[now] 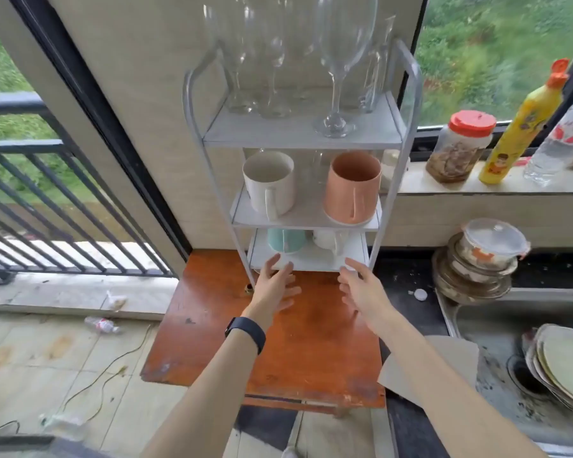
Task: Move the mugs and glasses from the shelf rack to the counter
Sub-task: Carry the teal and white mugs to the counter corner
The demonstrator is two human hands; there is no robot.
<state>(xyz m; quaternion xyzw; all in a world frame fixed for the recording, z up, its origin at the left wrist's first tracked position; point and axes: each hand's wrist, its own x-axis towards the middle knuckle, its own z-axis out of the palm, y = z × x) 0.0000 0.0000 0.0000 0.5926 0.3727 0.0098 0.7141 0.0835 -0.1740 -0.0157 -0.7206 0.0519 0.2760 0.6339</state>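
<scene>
A three-tier shelf rack (pixel 396 206) is shown standing at the back of an orange-brown counter (pixel 305 345). Stemmed glasses (pixel 339 61) are ranged on the top tier; a white mug (pixel 269 183) and a pink mug (pixel 353 188) are held on the middle tier; a teal mug (pixel 286 240) and a small white mug (pixel 328 239) sit on the bottom tier, partly hidden by the shelf above. Both hands are extended toward the bottom tier. The left hand (pixel 273 289), with a dark band at the wrist, is spread open with its fingertips at the shelf's front edge below the teal mug. The right hand (pixel 361 287) is likewise open and empty, its fingers at the shelf's right front corner; whether either hand actually touches the edge cannot be settled from this blurred view.

The step in hand is judged to be the first reach, since no vessel is seen on the counter. For the next move, each hand would need to be passed under the middle shelf and closed around a mug.
</scene>
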